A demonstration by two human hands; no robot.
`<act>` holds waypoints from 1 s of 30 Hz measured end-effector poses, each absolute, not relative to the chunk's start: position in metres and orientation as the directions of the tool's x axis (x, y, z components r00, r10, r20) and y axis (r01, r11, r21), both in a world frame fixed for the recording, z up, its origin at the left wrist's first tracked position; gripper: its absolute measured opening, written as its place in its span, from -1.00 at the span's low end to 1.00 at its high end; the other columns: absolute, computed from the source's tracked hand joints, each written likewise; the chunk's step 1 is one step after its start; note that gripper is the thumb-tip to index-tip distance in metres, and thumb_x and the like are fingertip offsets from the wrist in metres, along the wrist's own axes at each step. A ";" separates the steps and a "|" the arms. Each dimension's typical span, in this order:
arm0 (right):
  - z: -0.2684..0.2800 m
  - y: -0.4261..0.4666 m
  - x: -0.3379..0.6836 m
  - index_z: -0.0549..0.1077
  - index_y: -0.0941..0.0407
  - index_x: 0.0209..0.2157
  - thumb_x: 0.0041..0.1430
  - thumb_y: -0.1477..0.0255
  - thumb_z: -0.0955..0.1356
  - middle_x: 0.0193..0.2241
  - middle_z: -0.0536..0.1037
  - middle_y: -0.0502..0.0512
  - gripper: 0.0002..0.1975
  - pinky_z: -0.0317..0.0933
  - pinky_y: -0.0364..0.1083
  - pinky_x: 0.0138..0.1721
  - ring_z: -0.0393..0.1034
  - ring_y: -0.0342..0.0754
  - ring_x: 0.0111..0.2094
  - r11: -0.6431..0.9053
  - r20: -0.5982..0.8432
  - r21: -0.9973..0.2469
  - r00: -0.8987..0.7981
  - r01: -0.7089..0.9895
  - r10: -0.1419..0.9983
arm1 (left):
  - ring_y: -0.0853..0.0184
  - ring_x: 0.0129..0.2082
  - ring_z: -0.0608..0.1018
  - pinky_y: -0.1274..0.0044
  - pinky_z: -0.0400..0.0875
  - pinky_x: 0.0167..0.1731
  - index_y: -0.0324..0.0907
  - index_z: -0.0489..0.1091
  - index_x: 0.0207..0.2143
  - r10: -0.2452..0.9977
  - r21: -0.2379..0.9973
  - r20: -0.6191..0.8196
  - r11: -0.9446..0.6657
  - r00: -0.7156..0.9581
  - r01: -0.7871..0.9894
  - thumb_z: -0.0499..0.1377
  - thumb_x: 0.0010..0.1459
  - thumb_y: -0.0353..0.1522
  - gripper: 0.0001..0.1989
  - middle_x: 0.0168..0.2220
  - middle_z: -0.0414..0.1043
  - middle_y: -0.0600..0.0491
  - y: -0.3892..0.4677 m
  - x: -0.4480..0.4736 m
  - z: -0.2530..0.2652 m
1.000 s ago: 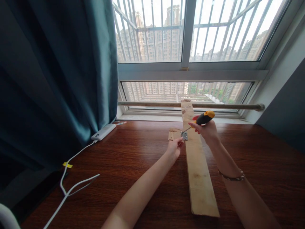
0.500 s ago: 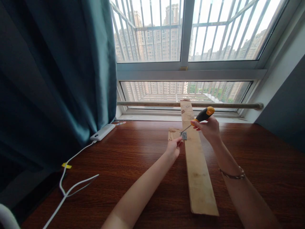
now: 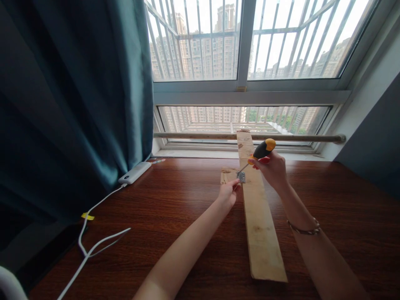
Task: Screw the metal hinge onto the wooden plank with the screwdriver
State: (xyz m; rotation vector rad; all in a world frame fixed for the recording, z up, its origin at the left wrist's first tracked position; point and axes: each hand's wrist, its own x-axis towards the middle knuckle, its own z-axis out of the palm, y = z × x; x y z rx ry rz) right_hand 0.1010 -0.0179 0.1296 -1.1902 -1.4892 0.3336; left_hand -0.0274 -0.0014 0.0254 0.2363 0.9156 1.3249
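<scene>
1. The screwdriver (image 3: 263,151) slants, its long axis running from the yellow-ended handle, up and right, to a tip pointing down-left at the metal hinge (image 3: 241,177).
2. The right hand (image 3: 272,168) grips the handle; the left hand's (image 3: 229,193) fingers are drawn together at the hinge, but whether they pinch it I cannot tell.
3. The hinge lies across a short board (image 3: 227,176) and a long board (image 3: 261,225) pointing toward the window (image 3: 200,93).
4. Since half a second ago, the handle has swung slightly left.
5. Beneath is a reddish-brown wooden table (image 3: 175,216); a blue curtain (image 3: 78,83) hangs left.
</scene>
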 end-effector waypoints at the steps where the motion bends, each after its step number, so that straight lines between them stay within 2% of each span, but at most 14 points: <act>1: 0.130 -0.019 0.101 0.40 0.12 -0.38 -0.10 0.10 0.44 -0.47 0.60 0.12 -0.61 0.36 -0.07 -0.51 0.50 0.03 -0.57 0.469 0.584 -0.746 0.127 0.473 0.802 | 0.50 -0.58 0.44 0.65 0.30 -0.49 -0.26 0.33 -0.54 0.901 0.631 -0.433 0.277 -0.033 -0.725 0.20 -0.08 -0.69 -0.80 -0.54 0.44 0.04 -0.001 -0.027 0.025; 4: 0.129 -0.021 0.100 0.41 0.11 -0.30 -0.04 0.13 0.41 -0.34 0.60 0.14 -0.63 0.35 -0.09 -0.50 0.48 -0.02 -0.54 0.520 0.592 -0.754 0.070 0.401 0.803 | 0.49 -0.58 0.45 0.65 0.31 -0.50 -0.25 0.33 -0.51 0.903 0.627 -0.429 0.269 -0.036 -0.731 0.23 -0.11 -0.68 -0.79 -0.55 0.43 0.05 0.001 -0.027 0.022; 7: 0.132 -0.023 0.099 0.40 0.12 -0.29 -0.03 0.17 0.41 -0.32 0.59 0.13 -0.65 0.30 -0.12 -0.57 0.44 -0.08 -0.56 0.532 0.576 -0.787 0.061 0.313 0.815 | 0.49 -0.58 0.44 0.65 0.32 -0.52 -0.26 0.34 -0.49 0.898 0.620 -0.437 0.267 -0.043 -0.737 0.23 -0.11 -0.68 -0.79 -0.56 0.43 0.05 0.002 -0.027 0.020; 10: 0.140 -0.028 0.101 0.39 0.12 -0.31 -0.06 0.20 0.44 -0.36 0.57 0.10 -0.66 0.24 -0.15 -0.63 0.38 -0.12 -0.59 0.535 0.579 -0.805 0.145 0.257 0.802 | 0.49 -0.58 0.44 0.65 0.33 -0.52 -0.27 0.33 -0.52 0.895 0.612 -0.444 0.277 -0.032 -0.740 0.20 -0.09 -0.69 -0.80 -0.55 0.43 0.04 0.002 -0.028 0.021; 14: 0.154 -0.038 0.117 0.38 0.10 -0.33 -0.11 0.21 0.46 -0.42 0.52 0.01 -0.66 0.18 -0.19 -0.64 0.32 -0.17 -0.60 0.587 0.609 -0.791 0.319 0.172 0.726 | 0.49 -0.57 0.44 0.66 0.31 -0.52 -0.27 0.32 -0.56 0.900 0.602 -0.436 0.279 -0.015 -0.748 0.18 -0.07 -0.70 -0.79 -0.55 0.43 0.03 0.000 -0.028 0.023; 17: 0.156 -0.045 0.142 0.40 0.12 -0.37 -0.04 0.16 0.42 -0.55 0.42 -0.06 -0.67 0.11 -0.23 -0.66 0.24 -0.22 -0.62 0.570 0.573 -0.808 0.423 0.149 0.702 | 0.49 -0.58 0.45 0.67 0.30 -0.52 -0.28 0.33 -0.56 0.904 0.602 -0.428 0.281 -0.005 -0.748 0.16 -0.04 -0.70 -0.79 -0.56 0.44 0.03 -0.001 -0.029 0.025; 19: 0.148 -0.048 0.166 0.43 0.14 -0.42 0.02 0.13 0.37 -0.62 0.35 -0.07 -0.67 0.07 -0.23 -0.65 0.19 -0.23 -0.64 0.475 0.532 -0.847 0.395 0.239 0.749 | 0.50 -0.59 0.44 0.67 0.30 -0.53 -0.29 0.34 -0.56 0.906 0.603 -0.424 0.286 0.004 -0.745 0.14 -0.02 -0.70 -0.80 -0.57 0.44 0.03 -0.001 -0.029 0.026; 21: 0.130 -0.049 0.194 0.47 0.16 -0.43 0.03 0.12 0.36 -0.62 0.36 -0.04 -0.65 0.08 -0.20 -0.62 0.22 -0.19 -0.62 0.338 0.488 -0.839 0.313 0.426 0.815 | 0.51 -0.60 0.44 0.68 0.29 -0.54 -0.29 0.34 -0.56 0.906 0.601 -0.423 0.290 0.012 -0.744 0.13 0.00 -0.70 -0.79 -0.57 0.43 0.04 0.000 -0.029 0.026; 23: 0.102 -0.047 0.227 0.52 0.15 -0.36 -0.03 0.12 0.38 -0.58 0.44 0.01 -0.63 0.15 -0.16 -0.53 0.32 -0.10 -0.54 0.199 0.452 -0.755 0.276 0.624 0.848 | 0.50 -0.60 0.44 0.67 0.29 -0.55 -0.29 0.34 -0.56 0.904 0.596 -0.427 0.293 0.014 -0.747 0.13 0.01 -0.69 -0.79 -0.58 0.43 0.04 0.001 -0.029 0.025; 26: 0.053 -0.045 0.279 0.53 0.16 -0.20 -0.05 0.11 0.35 -0.55 0.50 0.06 -0.53 0.18 -0.10 -0.46 0.38 -0.02 -0.50 -0.006 0.429 -0.610 0.337 0.792 0.838 | 0.48 -0.60 0.44 0.66 0.31 -0.55 -0.28 0.32 -0.56 0.904 0.583 -0.428 0.294 0.022 -0.757 0.14 -0.01 -0.69 -0.79 -0.59 0.42 0.04 0.002 -0.030 0.023; 28: 0.023 -0.046 0.309 0.54 0.17 -0.18 -0.06 0.08 0.33 -0.58 0.48 0.07 -0.48 0.16 -0.09 -0.49 0.36 0.00 -0.53 -0.086 0.422 -0.521 0.343 0.849 0.839 | 0.48 -0.60 0.44 0.65 0.33 -0.53 -0.28 0.32 -0.56 0.908 0.573 -0.418 0.293 0.035 -0.765 0.14 -0.01 -0.69 -0.79 -0.58 0.43 0.04 0.003 -0.030 0.022; 30: 0.000 -0.047 0.330 0.54 0.19 -0.15 -0.06 0.06 0.31 -0.60 0.47 0.06 -0.44 0.15 -0.09 -0.51 0.36 0.00 -0.55 -0.141 0.379 -0.486 0.353 0.863 0.855 | 0.48 -0.61 0.44 0.65 0.33 -0.52 -0.28 0.32 -0.55 0.911 0.565 -0.410 0.292 0.045 -0.772 0.12 -0.01 -0.70 -0.80 -0.58 0.43 0.03 0.002 -0.030 0.022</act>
